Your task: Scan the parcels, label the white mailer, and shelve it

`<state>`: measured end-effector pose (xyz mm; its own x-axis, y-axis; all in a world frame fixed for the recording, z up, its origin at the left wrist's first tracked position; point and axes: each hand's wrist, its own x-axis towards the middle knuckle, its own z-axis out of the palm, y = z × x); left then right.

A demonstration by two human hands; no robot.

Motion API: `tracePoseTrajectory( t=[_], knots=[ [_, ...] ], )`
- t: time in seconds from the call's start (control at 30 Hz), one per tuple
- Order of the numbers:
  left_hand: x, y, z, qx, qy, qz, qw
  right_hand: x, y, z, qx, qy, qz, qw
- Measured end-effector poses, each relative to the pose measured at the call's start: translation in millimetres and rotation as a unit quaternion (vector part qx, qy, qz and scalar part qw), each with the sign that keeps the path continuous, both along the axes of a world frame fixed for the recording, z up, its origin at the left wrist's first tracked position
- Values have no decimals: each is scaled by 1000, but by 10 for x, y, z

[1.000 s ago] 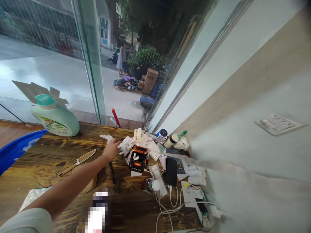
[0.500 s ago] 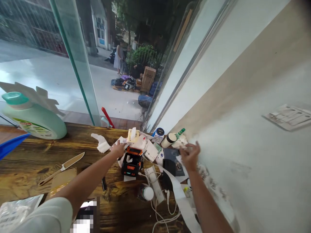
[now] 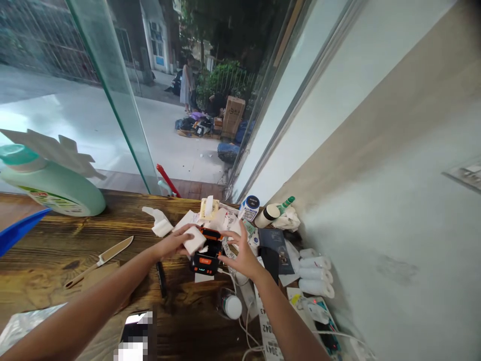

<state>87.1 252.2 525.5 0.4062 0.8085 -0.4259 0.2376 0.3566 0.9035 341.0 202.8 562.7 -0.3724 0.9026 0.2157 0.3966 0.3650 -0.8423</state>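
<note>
A small black and orange printer (image 3: 205, 263) sits on the wooden table with its lid raised. My left hand (image 3: 179, 241) grips a small white paper roll (image 3: 194, 240) over the printer's left side. At the printer's right edge is my right hand (image 3: 240, 253), its fingers apart and nothing visibly held. A long strip of printed labels (image 3: 266, 326) runs below my right forearm. Papers and a yellow box (image 3: 208, 208) lie just behind the printer.
A knife (image 3: 108, 253) and a large green detergent bottle (image 3: 56, 188) are on the left. White rolls (image 3: 316, 281) stack by the wall. A white-capped bottle (image 3: 232, 307) stands near the cables. Outside the glass is a person (image 3: 186, 85).
My left hand now holds the white roll above the printer. My right hand has moved left from near the wall to the printer, and the label strip has shifted.
</note>
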Motion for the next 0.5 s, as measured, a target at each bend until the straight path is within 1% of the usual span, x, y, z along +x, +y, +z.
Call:
tracePoseTrajectory(
  t=[0.07,0.1,0.13,0.17,0.23,0.27,0.33,0.4,0.43,0.5],
  knots=[
    [129,-109,97,-99,-118,-27,988,-168,-17,128,-19,0,73,997],
    [199,-144,126,-123,-146,-38,981,-226,-21,167,-19,-7,95,995],
    [267,-168,141,-122,-146,-42,981,-267,-24,184,-17,-16,103,994],
    [329,-186,145,-112,-136,-37,984,-292,-28,177,-16,-26,97,995],
    [430,-221,126,-116,-134,-5,984,-305,-40,100,-14,-35,51,998],
    [469,-248,105,-139,-155,9,978,-297,-50,39,-11,-34,19,999],
    [536,-325,45,-206,-228,20,951,-257,-78,-102,-3,-30,-37,999],
    [605,-425,-41,-250,-281,21,926,-190,-115,-236,-7,-29,-60,998],
    [643,-472,-93,-249,-276,22,928,-147,-133,-294,-18,-30,-54,998],
    [725,-538,-209,-221,-217,22,951,-51,-164,-397,-55,-23,-28,998]
  ],
)
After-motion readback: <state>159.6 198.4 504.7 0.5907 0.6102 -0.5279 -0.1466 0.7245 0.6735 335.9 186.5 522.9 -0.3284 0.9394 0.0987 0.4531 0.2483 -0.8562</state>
